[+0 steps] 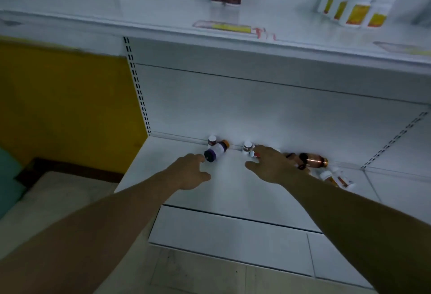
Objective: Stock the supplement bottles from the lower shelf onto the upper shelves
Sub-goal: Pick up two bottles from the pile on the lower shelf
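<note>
- Reaching down with both arms, the person brings the left hand (190, 171) to a white plastic bottle with a purple cap (215, 151), which lies on its side on the white metal lower shelf (186, 191). The grip is open and the fingers are stretched toward the cap; I cannot tell whether they touch it.
- The right hand (272, 165) hovers, fingers spread, over a small white bottle with a dark red label (247, 146) that stands by the back wall. That grip is open too and holds nothing.
- Shiny copper-coloured bottles (313, 160) lie just beside the right hand, with orange-labelled white bottles (338, 179) past them.
- A nudge on the cap rather than a clasp round the body could send the lying bottle rolling to the back.
- Spread fingers coming down off-centre could topple the small upright bottle, or bump the copper ones and set them rolling.
- The white upper shelf (163, 20) already carries standing bottles, so a careless placement could knock them over.
</note>
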Available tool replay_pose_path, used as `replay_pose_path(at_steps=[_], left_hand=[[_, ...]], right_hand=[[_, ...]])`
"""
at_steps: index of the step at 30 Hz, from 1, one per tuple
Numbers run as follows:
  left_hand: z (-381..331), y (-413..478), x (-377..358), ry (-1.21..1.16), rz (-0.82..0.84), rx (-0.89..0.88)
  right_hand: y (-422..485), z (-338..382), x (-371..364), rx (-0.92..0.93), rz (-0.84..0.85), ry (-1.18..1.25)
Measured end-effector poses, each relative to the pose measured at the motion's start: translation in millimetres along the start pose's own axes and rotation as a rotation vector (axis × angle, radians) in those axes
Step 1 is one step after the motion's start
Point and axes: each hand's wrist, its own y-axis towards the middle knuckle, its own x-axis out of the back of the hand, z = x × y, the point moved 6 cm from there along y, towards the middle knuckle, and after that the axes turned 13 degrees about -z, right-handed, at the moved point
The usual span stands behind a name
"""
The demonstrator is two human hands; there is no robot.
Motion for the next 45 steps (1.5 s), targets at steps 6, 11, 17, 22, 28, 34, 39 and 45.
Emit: replay_pose_path(at_steps=[6, 11, 17, 22, 28, 34, 39, 45], left_hand=[[10.6, 109.3, -51.3, -0.042, -0.118, 0.039], [28.8, 163.9, -78.6, -0.242, -0.306, 0.105], [38.1, 220.8, -82.7, -0.216, -0.304, 0.042], [42.4, 231.5, -91.2, -0.208, -0.298, 0.016], [56.0, 215.5, -73.5, -0.168, -0.377, 0.101], [59.3, 130.2, -37.0, -1.23, -0.446, 0.539], [16.5, -0.5, 3.5, -1.893, -0.209, 0.611], [-15.9, -128.3, 64.4, -1.883, -0.144, 0.489]], right_hand=[[89.0, -46.0, -67.4, -0.023, 0.016, -0.087], [135.7, -57.3, -99.8, 0.01, -0.035, -0.185], [157.5, -59.2, -125.7, 0.092, -0.037, -0.388], [157.7, -55.7, -137.2, 0.269, -0.146, -0.51], [136.7, -45.5, -107.3, 0.212, -0.303, -0.155], [41.8, -14.2, -95.1, -0.603, -0.039, 1.317], [-49.7, 39.4, -49.6, -0.761, 0.032, 1.775], [-137.0, 111.8, 18.8, -0.653, 0.081, 1.885]])
